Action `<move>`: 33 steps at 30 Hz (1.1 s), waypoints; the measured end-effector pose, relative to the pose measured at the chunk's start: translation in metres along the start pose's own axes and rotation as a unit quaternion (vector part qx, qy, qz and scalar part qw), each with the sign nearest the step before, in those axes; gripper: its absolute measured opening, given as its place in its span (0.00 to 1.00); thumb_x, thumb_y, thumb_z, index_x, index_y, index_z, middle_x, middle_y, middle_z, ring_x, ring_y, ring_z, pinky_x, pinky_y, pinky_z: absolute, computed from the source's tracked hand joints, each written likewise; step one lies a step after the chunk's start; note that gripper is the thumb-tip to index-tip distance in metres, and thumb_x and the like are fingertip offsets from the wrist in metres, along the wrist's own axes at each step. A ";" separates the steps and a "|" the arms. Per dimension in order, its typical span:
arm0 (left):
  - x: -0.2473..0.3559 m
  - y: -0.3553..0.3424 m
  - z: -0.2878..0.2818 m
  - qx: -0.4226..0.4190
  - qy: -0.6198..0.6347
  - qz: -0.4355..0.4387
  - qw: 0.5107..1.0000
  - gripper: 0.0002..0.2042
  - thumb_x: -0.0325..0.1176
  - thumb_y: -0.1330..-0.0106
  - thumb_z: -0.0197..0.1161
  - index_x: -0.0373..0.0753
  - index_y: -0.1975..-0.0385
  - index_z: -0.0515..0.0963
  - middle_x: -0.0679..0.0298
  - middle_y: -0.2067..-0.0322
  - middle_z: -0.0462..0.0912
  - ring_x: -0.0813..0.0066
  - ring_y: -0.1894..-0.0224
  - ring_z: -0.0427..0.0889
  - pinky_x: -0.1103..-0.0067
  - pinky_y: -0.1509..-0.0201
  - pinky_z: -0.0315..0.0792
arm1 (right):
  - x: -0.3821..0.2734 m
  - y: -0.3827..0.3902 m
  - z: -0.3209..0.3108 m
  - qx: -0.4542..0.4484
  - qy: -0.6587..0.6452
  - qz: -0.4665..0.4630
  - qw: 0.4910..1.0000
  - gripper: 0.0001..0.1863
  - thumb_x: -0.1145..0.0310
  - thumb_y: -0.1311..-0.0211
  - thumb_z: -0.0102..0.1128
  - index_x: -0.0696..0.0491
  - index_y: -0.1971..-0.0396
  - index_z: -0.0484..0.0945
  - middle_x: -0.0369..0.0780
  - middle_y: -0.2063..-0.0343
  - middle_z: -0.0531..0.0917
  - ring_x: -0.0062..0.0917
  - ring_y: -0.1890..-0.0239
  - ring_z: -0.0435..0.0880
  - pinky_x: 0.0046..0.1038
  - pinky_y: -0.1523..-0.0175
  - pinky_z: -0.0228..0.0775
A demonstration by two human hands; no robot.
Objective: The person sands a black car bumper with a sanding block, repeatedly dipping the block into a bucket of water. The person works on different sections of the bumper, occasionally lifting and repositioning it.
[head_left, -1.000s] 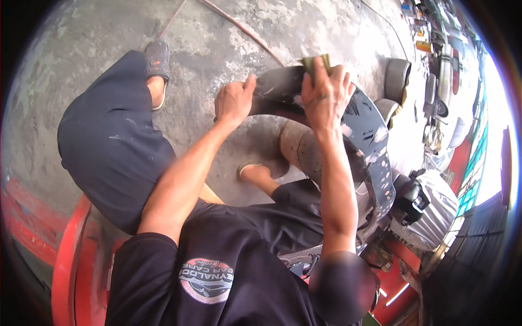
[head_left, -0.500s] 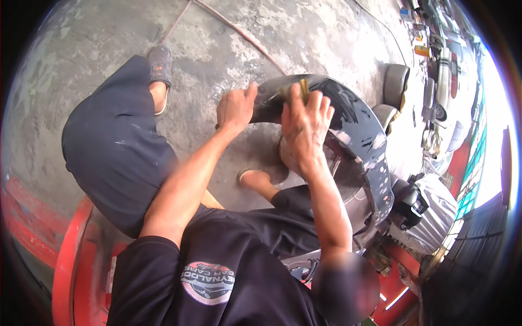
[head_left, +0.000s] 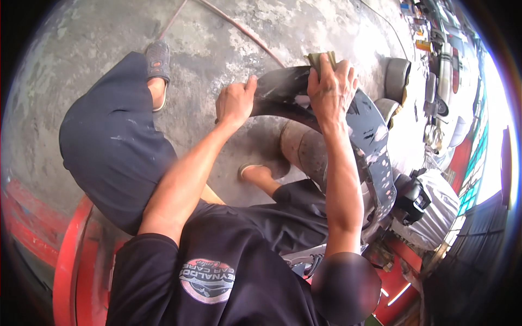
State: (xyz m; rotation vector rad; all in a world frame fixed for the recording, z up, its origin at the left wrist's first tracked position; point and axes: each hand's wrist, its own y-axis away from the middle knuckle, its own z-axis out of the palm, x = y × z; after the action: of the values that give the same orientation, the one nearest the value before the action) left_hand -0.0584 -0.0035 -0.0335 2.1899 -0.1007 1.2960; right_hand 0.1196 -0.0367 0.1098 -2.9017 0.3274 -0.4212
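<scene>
panel, curved and black with pale patches, spans the upper centre to right of the frame, its left end gripped in a curled left hand. the right hand, fingers loosely spread, has hold of a yellowish pad at the top edge. pressing too hard there could skid the pad off, or tip the panel should the left grip slacken. half a second earlier, hand and pad sit lower and further left.
</scene>
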 end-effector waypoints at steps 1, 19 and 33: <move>0.004 -0.002 -0.003 -0.009 -0.012 -0.009 1.000 0.34 0.59 0.19 0.52 0.31 0.69 0.88 0.37 0.66 0.87 0.32 0.58 0.88 0.50 0.50 0.79 | 0.002 -0.006 0.002 0.012 0.003 0.005 1.000 0.23 0.65 0.36 0.71 0.47 0.41 0.82 0.49 0.55 0.78 0.48 0.51 0.79 0.50 0.49 0.72; -0.002 -0.004 0.002 -0.022 0.010 -0.020 1.000 0.37 0.64 0.18 0.49 0.28 0.67 0.84 0.35 0.68 0.83 0.31 0.61 0.85 0.49 0.55 0.73 | 0.030 0.027 -0.023 -0.015 -0.101 -0.032 0.994 0.25 0.74 0.41 0.71 0.46 0.41 0.88 0.44 0.52 0.82 0.43 0.46 0.80 0.46 0.41 0.72; 0.006 -0.004 0.002 -0.003 -0.012 -0.025 1.000 0.34 0.60 0.19 0.53 0.32 0.72 0.87 0.39 0.67 0.88 0.33 0.60 0.88 0.50 0.51 0.78 | 0.040 0.026 -0.012 0.012 -0.113 -0.047 0.992 0.27 0.78 0.39 0.70 0.46 0.39 0.87 0.44 0.48 0.85 0.45 0.47 0.83 0.45 0.42 0.75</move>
State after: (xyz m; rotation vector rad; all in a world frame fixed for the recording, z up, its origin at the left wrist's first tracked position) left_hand -0.0524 0.0005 -0.0307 2.1898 -0.0583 1.2399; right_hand 0.1480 -0.0735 0.1256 -2.9103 0.1499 -0.1062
